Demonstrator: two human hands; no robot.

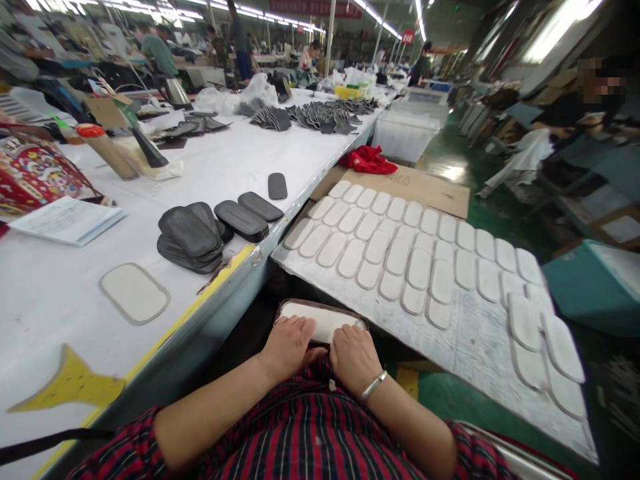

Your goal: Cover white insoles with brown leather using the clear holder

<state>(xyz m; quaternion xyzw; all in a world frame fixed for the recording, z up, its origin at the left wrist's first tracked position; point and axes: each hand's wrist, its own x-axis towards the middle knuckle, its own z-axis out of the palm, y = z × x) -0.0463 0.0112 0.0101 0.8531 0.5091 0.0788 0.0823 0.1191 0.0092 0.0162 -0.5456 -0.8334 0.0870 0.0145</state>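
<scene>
Near my lap, a rounded piece (pixel 325 321) with a white face and dark brown rim lies between my two hands. My left hand (pixel 290 341) has its curled fingers on the piece's left part, with the thumb toward its near edge. At the right part, my right hand (pixel 354 353) grips the near edge with bent fingers; a silver band is on that wrist. On the white table (pixel 200 160) to the left are stacked dark oval pads (pixel 190 233) and one pale oval pad (pixel 135 293) lying flat.
Rows of white oval pieces (pixel 399 255) cover much of a board (pixel 470 340) on the right. A red cloth (pixel 370 160) lies beyond it. A yellow piece (pixel 70 383), a bottle (pixel 106 152) and papers (pixel 70 219) are on the table. Other people stand farther off.
</scene>
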